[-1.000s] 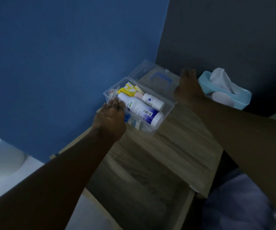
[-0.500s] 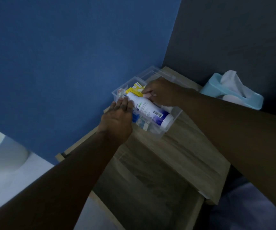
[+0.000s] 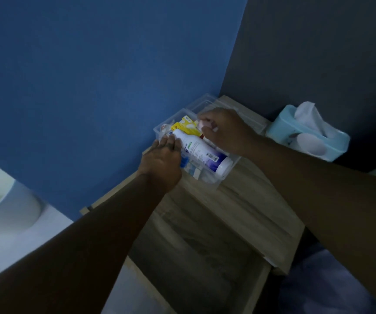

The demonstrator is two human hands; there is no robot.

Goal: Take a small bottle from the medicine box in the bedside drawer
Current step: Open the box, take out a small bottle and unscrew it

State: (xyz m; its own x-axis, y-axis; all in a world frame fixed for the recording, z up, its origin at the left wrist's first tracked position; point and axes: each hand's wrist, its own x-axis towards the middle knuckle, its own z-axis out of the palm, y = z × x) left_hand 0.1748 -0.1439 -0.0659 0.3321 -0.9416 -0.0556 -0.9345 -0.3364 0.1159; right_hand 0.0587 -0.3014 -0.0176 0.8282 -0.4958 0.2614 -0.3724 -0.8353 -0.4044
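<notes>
A clear plastic medicine box (image 3: 210,180) stands on the wooden bedside table top (image 3: 250,211), against the blue wall. Its lid (image 3: 205,102) lies open behind it. A large white bottle (image 3: 201,152) lies across the box beside a yellow packet (image 3: 184,127). My left hand (image 3: 162,159) lies over the box's near left corner, its fingertips touching the large bottle. My right hand (image 3: 225,132) reaches into the far side of the box, fingers curled around a small white bottle (image 3: 214,129), which is mostly hidden.
The bedside drawer (image 3: 193,257) stands pulled open below the table top, dark inside. A light blue tissue box (image 3: 307,137) sits at the table's far right against the dark wall. A white rounded object (image 3: 1,200) is at the left.
My right hand left the lid, moved into the box and closed over the small bottle's spot. My left hand stayed on the box's corner. The view shifted slightly.
</notes>
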